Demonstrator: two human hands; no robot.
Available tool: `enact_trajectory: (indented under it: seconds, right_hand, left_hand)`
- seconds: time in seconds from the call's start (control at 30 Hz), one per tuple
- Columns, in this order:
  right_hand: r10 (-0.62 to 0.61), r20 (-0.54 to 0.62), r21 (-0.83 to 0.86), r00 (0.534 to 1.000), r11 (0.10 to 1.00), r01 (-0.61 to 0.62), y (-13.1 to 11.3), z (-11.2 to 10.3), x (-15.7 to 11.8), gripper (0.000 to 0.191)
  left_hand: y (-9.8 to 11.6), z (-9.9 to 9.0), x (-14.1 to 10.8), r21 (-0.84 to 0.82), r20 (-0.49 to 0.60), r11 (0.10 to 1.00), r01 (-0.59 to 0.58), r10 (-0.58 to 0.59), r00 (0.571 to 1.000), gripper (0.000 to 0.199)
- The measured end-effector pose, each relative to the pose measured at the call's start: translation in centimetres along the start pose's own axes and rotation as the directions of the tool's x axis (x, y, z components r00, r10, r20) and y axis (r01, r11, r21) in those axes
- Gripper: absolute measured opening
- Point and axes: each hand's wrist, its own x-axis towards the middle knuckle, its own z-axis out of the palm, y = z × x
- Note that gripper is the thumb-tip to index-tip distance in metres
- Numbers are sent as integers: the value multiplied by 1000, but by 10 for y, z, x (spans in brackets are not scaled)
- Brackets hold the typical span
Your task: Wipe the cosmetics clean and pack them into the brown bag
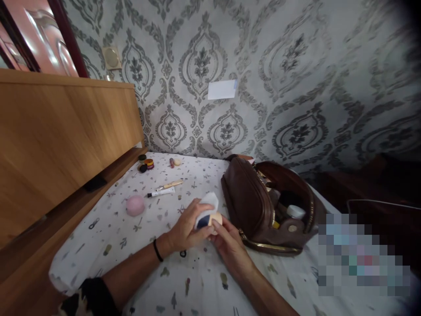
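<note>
Both hands meet above the white patterned cloth, left of the brown bag. My left hand (190,226), with a black band on its wrist, is closed around a white cloth or wipe (209,202) and a dark blue piece (203,221). My right hand (227,239) pinches a small beige round item (216,218) that touches the dark blue piece. Fingers partly cover these items, so their exact kind is unclear. The open brown bag (245,197) stands just right of my hands, with a white-lidded jar (295,212) inside.
A pink round item (135,205), a white tube (162,192) and a beige tube (171,185) lie left on the cloth. Small jars (148,163) stand farther back. A wooden cabinet (72,140) borders the left, a patterned wall (204,127) the back.
</note>
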Motion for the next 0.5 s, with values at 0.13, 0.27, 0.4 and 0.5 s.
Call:
enact_trajectory:
  seconds: [0.13,0.27,0.4,0.5]
  right_hand:
    - [30,37,-41,999,999,-28,1,-1,-2,37]
    - [73,68,-123,995,990,-64,6,-4,-3,39]
    - [66,83,-185,994,981,-50,10,-4,-2,45]
    - [-9,28,-252,1000,967,16,11,-3,0,62]
  left_hand:
    - [0,-3,-3,308,82,942,-136,116,990,33]
    - [2,-5,0,346,70,929,-133,116,991,33]
    - [5,-6,5,162,-35,987,-18,24,999,30]
    - [5,-4,8,25,-129,993,112,-108,986,33]
